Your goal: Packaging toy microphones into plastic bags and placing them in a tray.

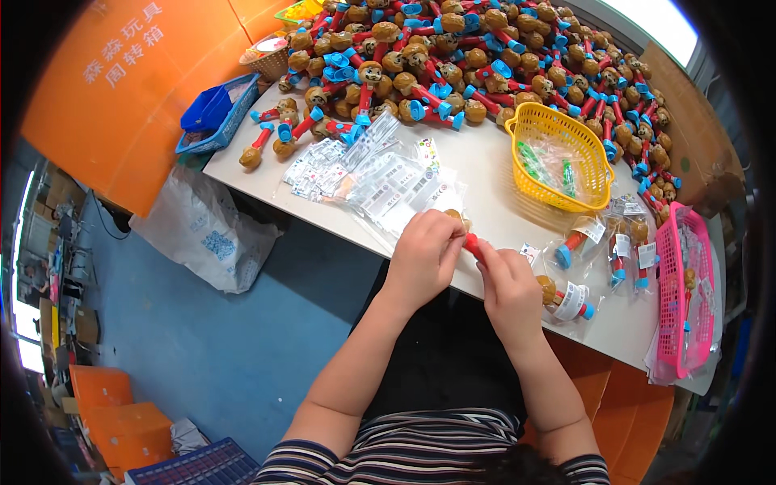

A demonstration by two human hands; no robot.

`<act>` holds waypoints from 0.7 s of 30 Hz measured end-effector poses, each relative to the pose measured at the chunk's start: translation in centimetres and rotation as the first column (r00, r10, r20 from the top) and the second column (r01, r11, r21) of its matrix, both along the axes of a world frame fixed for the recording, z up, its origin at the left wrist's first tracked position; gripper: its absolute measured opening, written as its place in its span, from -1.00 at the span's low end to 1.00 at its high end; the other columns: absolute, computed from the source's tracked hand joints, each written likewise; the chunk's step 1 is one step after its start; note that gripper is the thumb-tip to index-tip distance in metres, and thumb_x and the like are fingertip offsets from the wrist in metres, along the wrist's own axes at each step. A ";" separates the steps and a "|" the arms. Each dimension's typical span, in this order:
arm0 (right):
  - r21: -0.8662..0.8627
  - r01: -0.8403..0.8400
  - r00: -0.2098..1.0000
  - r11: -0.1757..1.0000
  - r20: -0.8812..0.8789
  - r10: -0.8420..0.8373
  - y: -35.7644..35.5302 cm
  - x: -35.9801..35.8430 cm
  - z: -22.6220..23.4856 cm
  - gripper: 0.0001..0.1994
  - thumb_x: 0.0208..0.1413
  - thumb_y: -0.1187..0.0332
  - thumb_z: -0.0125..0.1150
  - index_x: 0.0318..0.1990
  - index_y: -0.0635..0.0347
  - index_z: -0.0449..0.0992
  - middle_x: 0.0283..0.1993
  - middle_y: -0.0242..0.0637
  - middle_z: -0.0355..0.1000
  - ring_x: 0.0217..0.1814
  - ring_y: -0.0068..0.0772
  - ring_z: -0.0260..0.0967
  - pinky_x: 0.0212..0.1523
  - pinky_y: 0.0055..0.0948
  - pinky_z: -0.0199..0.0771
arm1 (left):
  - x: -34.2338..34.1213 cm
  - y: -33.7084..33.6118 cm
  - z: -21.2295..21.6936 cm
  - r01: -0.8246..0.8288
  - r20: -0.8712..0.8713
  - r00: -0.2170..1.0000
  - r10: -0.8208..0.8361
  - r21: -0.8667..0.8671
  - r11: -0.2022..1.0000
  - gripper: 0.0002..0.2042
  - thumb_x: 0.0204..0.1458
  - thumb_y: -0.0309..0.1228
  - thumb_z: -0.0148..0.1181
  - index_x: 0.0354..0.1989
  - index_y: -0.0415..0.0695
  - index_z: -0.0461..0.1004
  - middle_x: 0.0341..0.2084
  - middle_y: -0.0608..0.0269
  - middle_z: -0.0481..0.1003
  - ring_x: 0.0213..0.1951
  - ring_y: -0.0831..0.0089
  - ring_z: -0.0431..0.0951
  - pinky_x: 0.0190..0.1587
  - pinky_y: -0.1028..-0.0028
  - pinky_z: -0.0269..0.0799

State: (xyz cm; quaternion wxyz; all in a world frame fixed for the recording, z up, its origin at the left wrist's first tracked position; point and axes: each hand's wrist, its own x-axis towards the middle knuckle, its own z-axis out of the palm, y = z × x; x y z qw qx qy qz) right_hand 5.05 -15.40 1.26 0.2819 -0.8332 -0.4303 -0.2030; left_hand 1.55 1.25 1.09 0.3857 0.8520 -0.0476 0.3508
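Note:
Both hands meet at the table's front edge around one toy figure (474, 245) with a brown head and a red body. My left hand (426, 257) is closed at its brown-headed end. The fingers of my right hand (509, 284) pinch the red part near its other end; the toy's far end is hidden by them. Beyond my left hand lie clear plastic bags with printed labels (396, 190). Right of my right hand, a bagged toy (566, 299) with a white label rests on the table, and several more bagged toys (621, 246) lie behind it.
A big heap of loose toys (461, 65) covers the table's back. A yellow basket (602, 198) holds bags and green pieces. At the right edge stands a pink basket (667, 315); at the left, a blue basket (214, 141). A white sack (202, 230) sits on the floor.

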 end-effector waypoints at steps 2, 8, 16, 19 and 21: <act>0.353 0.063 0.946 0.933 -0.320 0.058 0.1 0.2 -0.6 -0.73 0.12 0.48 0.16 -0.01 0.28 0.45 -0.34 -0.20 0.40 -0.35 -0.28 0.38 -0.38 -0.39 0.37 | -0.2 0.0 0.1 -0.020 -0.031 0.999 0.018 -0.044 0.999 -0.88 -0.10 -0.63 0.20 -0.36 -0.22 0.44 -0.46 0.15 0.43 -0.36 0.26 0.46 -0.26 0.39 0.37; 0.274 0.198 0.525 0.941 -0.840 0.134 0.9 -1.0 0.9 -0.73 0.16 0.45 0.12 0.00 0.32 0.39 -0.24 -0.01 0.44 -0.27 -0.10 0.44 -0.26 -0.36 0.44 | -0.4 -0.7 1.4 -0.042 -0.005 0.999 0.042 -0.041 0.998 -0.87 -0.12 -0.63 0.20 -0.37 -0.21 0.44 -0.46 0.16 0.43 -0.37 0.26 0.44 -0.27 0.36 0.36; 0.264 -0.070 0.725 0.962 -0.649 0.230 1.7 -1.0 -0.5 -0.57 0.14 0.52 0.10 0.16 0.29 0.18 0.01 0.11 0.33 -0.07 0.11 0.40 -0.09 -0.20 0.41 | -0.8 0.0 0.5 -0.085 -0.063 0.994 0.092 0.106 0.991 -0.90 -0.10 -0.58 0.21 -0.40 -0.20 0.44 -0.47 0.14 0.44 -0.37 0.18 0.44 -0.29 0.34 0.35; 0.208 -0.113 0.836 0.972 -0.508 0.206 0.7 -0.7 -0.4 -0.63 0.10 0.51 0.18 0.07 0.33 0.32 -0.08 0.03 0.40 -0.14 -0.01 0.45 -0.15 -0.26 0.46 | -1.7 0.4 -0.2 -0.171 -0.111 0.979 0.171 0.016 0.985 -0.91 -0.09 -0.57 0.21 -0.39 -0.20 0.45 -0.47 0.14 0.45 -0.36 0.18 0.46 -0.28 0.34 0.35; 0.244 -0.059 0.799 0.968 -0.570 0.193 0.4 -1.1 -0.3 -0.65 0.06 0.50 0.24 0.02 0.34 0.38 -0.15 -0.02 0.43 -0.20 -0.08 0.47 -0.20 -0.30 0.48 | -1.8 0.5 0.1 -0.179 -0.077 0.981 0.179 0.013 0.984 -0.91 -0.08 -0.57 0.22 -0.39 -0.20 0.45 -0.46 0.15 0.46 -0.36 0.18 0.46 -0.28 0.34 0.36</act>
